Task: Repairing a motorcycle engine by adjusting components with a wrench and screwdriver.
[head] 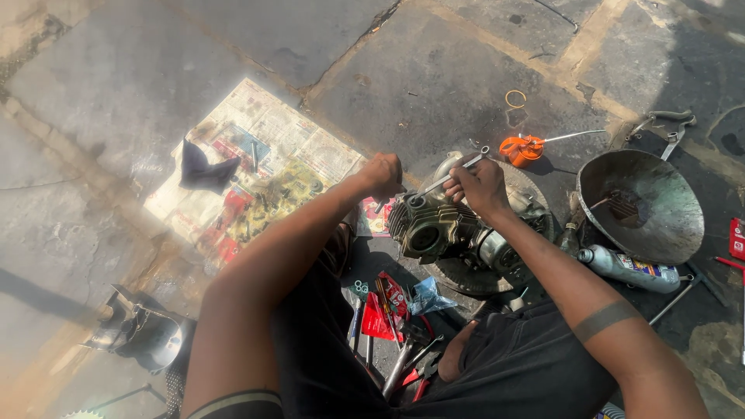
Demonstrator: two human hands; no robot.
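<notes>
Outdoor stone floor (140, 70), sunlit, cracked slabs. Engine (446, 229) sits on the ground between the person's knees, cylinder opening facing the camera. Wrench (448, 178) lies across its top, ring end down at a fastener on the engine's upper left. Right hand (481, 185) is curled around the wrench shaft near the far end. Left hand (382, 175) is fisted just left of the engine top, fingers closed; what it grips can't be made out.

Step looks like turning a top fastener with the wrench, loosening or tightening not clear. Next move likely needs the ring kept seated on the fastener and the engine steadied while the shaft swings.

Outward: red packets (384, 306) and loose tools by the legs, newspaper (264, 167) with a dark rag (203, 171) to the left, metal bowl (640, 203) and grey bottle (628, 268) to the right, orange funnel (521, 149) behind the engine.
</notes>
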